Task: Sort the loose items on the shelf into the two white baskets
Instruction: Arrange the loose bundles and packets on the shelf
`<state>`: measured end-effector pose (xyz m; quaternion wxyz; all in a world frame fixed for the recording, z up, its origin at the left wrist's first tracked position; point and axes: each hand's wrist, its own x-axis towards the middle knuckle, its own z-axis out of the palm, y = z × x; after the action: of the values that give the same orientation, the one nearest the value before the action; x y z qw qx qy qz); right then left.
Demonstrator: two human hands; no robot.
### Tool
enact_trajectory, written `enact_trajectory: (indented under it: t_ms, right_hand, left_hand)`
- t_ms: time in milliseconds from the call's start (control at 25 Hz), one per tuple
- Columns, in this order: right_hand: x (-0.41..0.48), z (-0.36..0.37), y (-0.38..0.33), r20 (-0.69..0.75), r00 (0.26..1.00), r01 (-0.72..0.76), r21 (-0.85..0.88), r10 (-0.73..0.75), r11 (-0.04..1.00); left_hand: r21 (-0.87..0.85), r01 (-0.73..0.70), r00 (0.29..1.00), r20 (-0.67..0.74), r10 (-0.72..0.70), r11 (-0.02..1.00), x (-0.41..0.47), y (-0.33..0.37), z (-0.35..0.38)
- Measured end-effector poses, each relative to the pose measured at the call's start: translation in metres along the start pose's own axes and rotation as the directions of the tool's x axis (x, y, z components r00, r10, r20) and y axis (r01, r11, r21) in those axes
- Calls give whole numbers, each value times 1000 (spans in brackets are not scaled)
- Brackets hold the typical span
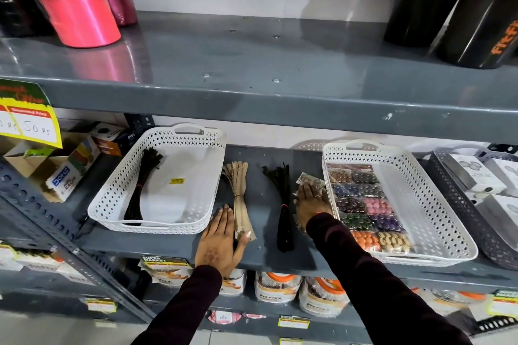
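Note:
Two white baskets stand on the grey shelf. The left basket (117,193) holds a bundle of black zippers (141,185). The right basket (437,221) holds a sheet of coloured buttons (364,204). Between them lie a beige zipper bundle (239,190) and a loose black zipper bundle (283,199). My left hand (220,241) lies flat beside the beige bundle, its thumb touching the bundle's near end. My right hand (309,202) rests flat on a clear packet of buttons (309,180) next to the right basket, partly covering it.
A dark grey basket (459,204) with white boxes stands at far right. Cardboard boxes (64,165) and a yellow price tag (30,120) sit at left. The upper shelf carries pink ribbon rolls (75,0) and black shakers (459,8). Jars (277,287) fill the shelf below.

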<state>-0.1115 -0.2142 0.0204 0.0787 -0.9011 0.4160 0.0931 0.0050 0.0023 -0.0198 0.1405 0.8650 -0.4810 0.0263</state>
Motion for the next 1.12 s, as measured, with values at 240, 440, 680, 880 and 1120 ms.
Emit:
enact_trajectory:
  t_ms: [240, 440, 680, 880, 1120]
  right_hand:
    - [-20, 20, -48, -155, 978, 159, 141, -137, 977]
    - [-24, 36, -83, -195, 966, 214, 243, -168, 946]
    - [-26, 26, -110, -175, 968, 234, 360, -181, 903]
    - [-49, 9, -59, -317, 935, 275, 353, -163, 894]
    - [-76, 12, 7, -22, 996, 88, 100, -86, 991]
  left_hand:
    - [-39, -26, 998, -50, 24, 999, -3, 4, -7]
    - [-185, -44, 987, -157, 15, 982, -10, 11, -20]
    - [-219, -45, 979, -205, -1, 975, -15, 15, -26]
    - [-140, -39, 988, -156, 17, 989, -13, 19, -17]
    - [-74, -11, 994, -112, 3, 997, -2, 53, -11]
